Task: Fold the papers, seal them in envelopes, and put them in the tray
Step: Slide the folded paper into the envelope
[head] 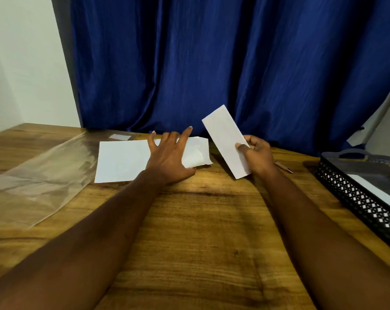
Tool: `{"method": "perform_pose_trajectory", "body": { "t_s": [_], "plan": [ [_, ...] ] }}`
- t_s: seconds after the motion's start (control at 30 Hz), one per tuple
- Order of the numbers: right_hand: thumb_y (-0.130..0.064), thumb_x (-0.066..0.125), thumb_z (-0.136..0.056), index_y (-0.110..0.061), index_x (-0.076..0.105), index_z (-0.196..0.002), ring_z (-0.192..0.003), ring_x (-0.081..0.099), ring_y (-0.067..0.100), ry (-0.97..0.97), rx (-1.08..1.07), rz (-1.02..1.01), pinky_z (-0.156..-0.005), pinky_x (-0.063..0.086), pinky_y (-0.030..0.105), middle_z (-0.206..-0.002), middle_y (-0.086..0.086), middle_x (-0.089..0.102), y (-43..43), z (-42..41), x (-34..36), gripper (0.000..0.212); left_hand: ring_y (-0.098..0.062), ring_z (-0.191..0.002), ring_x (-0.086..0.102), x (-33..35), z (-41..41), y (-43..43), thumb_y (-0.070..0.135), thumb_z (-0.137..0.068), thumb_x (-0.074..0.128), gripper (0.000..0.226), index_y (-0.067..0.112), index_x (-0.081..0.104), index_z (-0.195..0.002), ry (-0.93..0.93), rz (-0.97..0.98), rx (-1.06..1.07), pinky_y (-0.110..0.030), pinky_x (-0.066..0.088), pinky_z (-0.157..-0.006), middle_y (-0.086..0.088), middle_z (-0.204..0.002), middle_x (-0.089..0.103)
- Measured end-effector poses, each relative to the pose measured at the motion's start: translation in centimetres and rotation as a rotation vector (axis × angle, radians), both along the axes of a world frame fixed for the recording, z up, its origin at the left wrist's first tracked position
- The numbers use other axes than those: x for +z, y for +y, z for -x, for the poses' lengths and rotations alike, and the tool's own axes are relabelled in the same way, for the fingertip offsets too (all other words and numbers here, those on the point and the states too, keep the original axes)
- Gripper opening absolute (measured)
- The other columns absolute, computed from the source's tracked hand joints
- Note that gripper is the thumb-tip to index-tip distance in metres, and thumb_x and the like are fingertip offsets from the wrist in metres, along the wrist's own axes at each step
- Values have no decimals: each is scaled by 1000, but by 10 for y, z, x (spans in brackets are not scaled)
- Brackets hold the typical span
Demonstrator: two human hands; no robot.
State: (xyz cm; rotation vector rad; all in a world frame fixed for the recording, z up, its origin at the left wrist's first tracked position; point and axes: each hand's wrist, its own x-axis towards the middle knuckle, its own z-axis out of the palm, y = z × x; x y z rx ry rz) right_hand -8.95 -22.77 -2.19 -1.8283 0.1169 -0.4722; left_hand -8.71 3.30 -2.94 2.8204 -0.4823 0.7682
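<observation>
**Lightly held: a folded sheet ready for its envelope**

At nine o'clock on the wooden table point(200, 231) lies a clear plastic film point(39, 173), limp and glossy; beside it, toward ten, is a flat sheet point(122, 162), unfolded, thin and matte; over its right edge the left hand point(169, 157) is spread, fingers apart and partly lifted, its palm over a white envelope point(197, 153) whose flap looks open and wrinkled; whether the palm presses down I cannot tell. At one o'clock the folded paper point(225, 139), a long narrow strip, is raised and tilted; the right hand point(258, 155) pinches its lower end, thumb on the face, fingers behind. It should be feather-light, stiffened by its folds yet easily creased; it is best held near one short end so the other slides in. A pen point(283, 167) lies behind that hand; at three o'clock stands a black mesh tray point(355, 198), rigid, with something white inside.
</observation>
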Motion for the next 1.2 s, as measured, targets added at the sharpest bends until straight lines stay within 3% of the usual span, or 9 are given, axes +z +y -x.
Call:
{"method": "perform_pose_trajectory", "body": {
  "t_s": [0.23, 0.6, 0.8, 0.9, 0.97, 1.03, 1.1, 1.13, 1.2],
  "plan": [
    [-20, 70, -91, -27, 81, -87, -64, 71, 7, 50, 86, 60, -54, 51, 21, -80, -6, 80, -10, 7, 1, 14, -28, -145, 33, -1, -4, 6, 68, -71, 74, 122, 33, 2, -163, 11, 18, 68, -63, 2, -120, -3, -153, 42],
    [-38, 69, -79, -20, 83, -90, -79, 64, 14, 227, 312, 361, -68, 48, 32, -86, 4, 78, -18, 15, 12, 25, -24, -143, 30, -7, -12, 7, 79, -69, 62, 112, 36, 15, -161, 54, -19, -60, -61, 4, -120, -1, -150, 38],
    [-39, 63, -82, -23, 53, -54, -69, 52, 16, 258, 316, 566, -66, 40, 38, -66, -1, 47, -13, 14, 14, 34, -25, -151, 17, -8, -14, 7, 93, -68, 49, 116, 41, 6, -162, 155, -84, -83, -60, -4, -121, -3, -160, 26],
    [-36, 61, -78, -24, 47, -55, -76, 55, 21, 266, 304, 553, -69, 40, 38, -70, 9, 54, -13, 18, 19, 30, -25, -153, 14, -5, -12, 7, 94, -69, 51, 117, 41, 2, -162, 179, -110, -89, -60, -4, -121, -4, -163, 22],
    [-32, 63, -82, -23, 49, -57, -79, 65, 30, 271, 266, 579, -65, 40, 33, -108, 21, 74, -13, 18, 19, 29, -25, -153, 15, -4, -10, 6, 93, -69, 51, 118, 39, 2, -162, 189, -123, -98, -60, -3, -121, -4, -163, 23],
    [-28, 65, -87, -21, 52, -60, -97, 71, 35, 260, 246, 631, -65, 39, 32, -137, 23, 60, -13, 16, 19, 31, -25, -153, 15, -2, -9, 5, 93, -70, 52, 119, 39, 2, -163, 198, -137, -104, -60, -3, -122, -3, -164, 23],
    [-28, 65, -90, -21, 56, -63, -89, 70, 31, 247, 252, 696, -64, 39, 32, -131, 9, 64, -14, 12, 20, 30, -26, -153, 15, -2, -9, 5, 93, -70, 51, 119, 38, 3, -163, 216, -149, -110, -60, -3, -122, -3, -164, 23],
    [-29, 64, -91, -21, 56, -64, -76, 63, 26, 233, 280, 716, -62, 39, 33, -87, 6, 71, -14, 11, 20, 29, -25, -153, 15, -3, -9, 4, 94, -70, 50, 118, 38, 3, -163, 223, -155, -116, -60, -3, -122, -2, -164, 23],
    [-32, 59, -87, -16, 57, -67, -66, 52, 17, 185, 335, 729, -62, 38, 34, -71, -4, 49, -10, 10, 22, 25, -24, -152, 16, -5, -9, 2, 96, -69, 46, 118, 37, 3, -163, 234, -168, -139, -59, -1, -122, -1, -163, 25]
  ]
}}
